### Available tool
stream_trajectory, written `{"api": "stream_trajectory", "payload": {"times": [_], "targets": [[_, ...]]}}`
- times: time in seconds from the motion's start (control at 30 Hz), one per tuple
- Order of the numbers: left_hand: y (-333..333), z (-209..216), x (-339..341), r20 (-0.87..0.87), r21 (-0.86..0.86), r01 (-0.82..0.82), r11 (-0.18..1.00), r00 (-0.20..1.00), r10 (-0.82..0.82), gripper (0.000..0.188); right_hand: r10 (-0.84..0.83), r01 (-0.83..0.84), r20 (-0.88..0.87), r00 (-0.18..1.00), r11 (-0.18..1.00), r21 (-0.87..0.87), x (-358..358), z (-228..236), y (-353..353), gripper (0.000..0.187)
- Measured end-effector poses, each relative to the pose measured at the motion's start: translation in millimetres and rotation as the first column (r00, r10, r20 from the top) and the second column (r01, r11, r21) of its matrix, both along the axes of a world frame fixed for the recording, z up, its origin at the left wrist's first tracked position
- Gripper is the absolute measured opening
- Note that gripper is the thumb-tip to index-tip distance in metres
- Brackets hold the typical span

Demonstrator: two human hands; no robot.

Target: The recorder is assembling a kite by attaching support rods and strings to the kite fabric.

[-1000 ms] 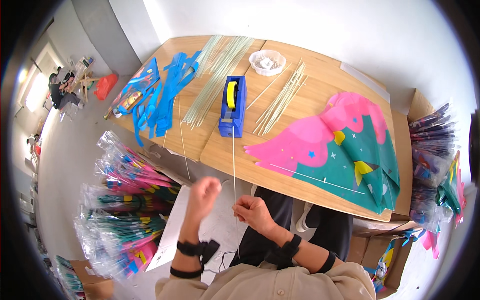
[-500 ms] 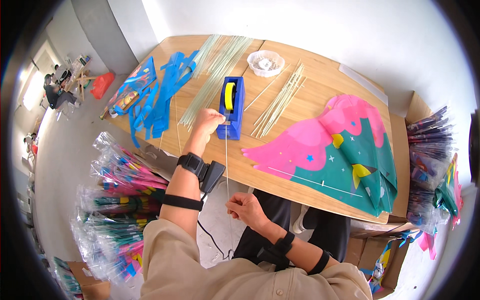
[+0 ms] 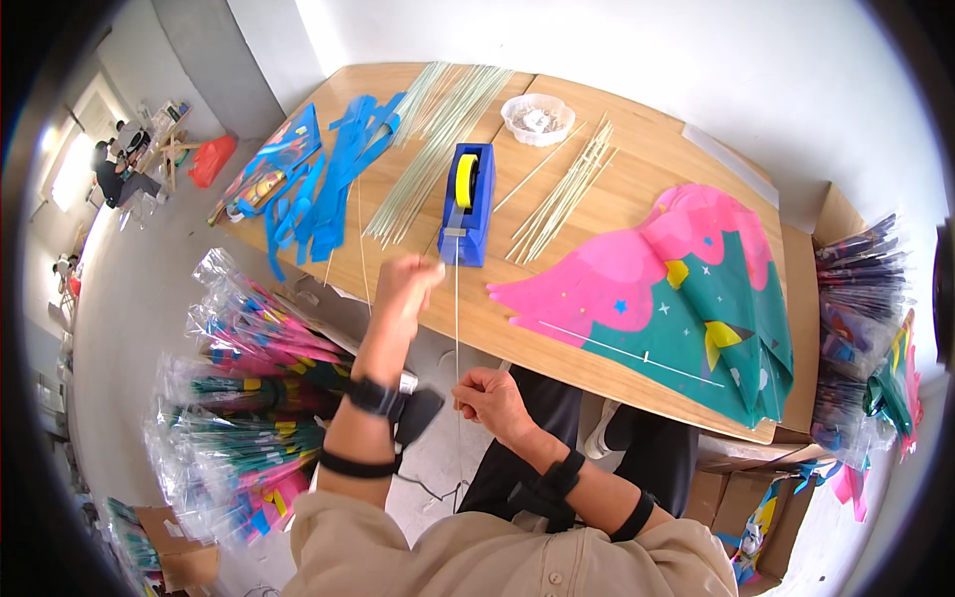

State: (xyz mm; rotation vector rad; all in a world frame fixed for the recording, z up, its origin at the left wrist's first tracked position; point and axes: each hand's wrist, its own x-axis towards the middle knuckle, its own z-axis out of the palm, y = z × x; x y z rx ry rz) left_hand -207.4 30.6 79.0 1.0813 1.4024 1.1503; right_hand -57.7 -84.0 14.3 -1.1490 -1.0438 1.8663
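At the near edge of the table (image 3: 657,154): one rod (image 3: 457,318), thin and pale, running from the front of the dispenser (image 3: 484,204) down past the edge toward the wearer's lap; contact between its upper end and the dispenser cannot be made out.

Right hand (image 3: 495,406): below the table edge, thumb and fingers pinched on the rod.

Left hand (image 3: 408,287): over the edge, just left of the rod and in front of the dispenser; fingers curled, blurred; whether anything lies between the fingertips cannot be told.

Dispenser: blue, upright, loaded with a yellow-cored roll (image 3: 467,179).

Step, as judged: tape work at the rod's upper end, the right hand steadying, the left free to work. Next move, as judged: calls for an unmoving right pinch, the rod's end kept in line with the dispenser front, and a light left touch between tape and rod; so thin a piece could bend or twist.

Also on the table: long sticks (image 3: 438,164), pale green, a loose sheaf left of the dispenser; short sticks (image 3: 562,199), a crossed pile to its right; bowl (image 3: 537,142), translucent, small whitish pieces inside; cloth (image 3: 637,308), pink and green, partly folded, a slim white stick lying across its near side; strips (image 3: 333,204), blue, tangled, at left.

On the left, below table level: packs (image 3: 249,408), clear-wrapped, many-coloured, stacked
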Motion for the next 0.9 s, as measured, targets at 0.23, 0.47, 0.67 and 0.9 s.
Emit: {"api": "stream_trajectory", "payload": {"times": [0.23,0.47,0.67,0.9], "targets": [[-211,-9,7,-0.028,-0.259,-0.02,0.966,1.0,0.013,0.011,-0.026,0.026,-0.008,1.0,0.999,0.021,0,2,-1,0.016],[-265,-21,-4,0.042,-0.388,-0.032,0.921,0.998,0.052,0.01,-0.048,0.048,-0.03,0.998,0.999,0.005,-5,6,-2,0.017],[-260,-17,-13,0.194,-0.274,0.039,0.961,0.981,0.016,0.005,-0.156,0.154,0.096,0.983,0.988,0.029,6,-3,-14,0.014],[-260,-21,-19,0.328,-0.22,0.278,0.935,0.924,-0.198,0.003,-0.26,0.225,0.287,0.922,0.963,0.151,4,-8,69,0.012]]}}
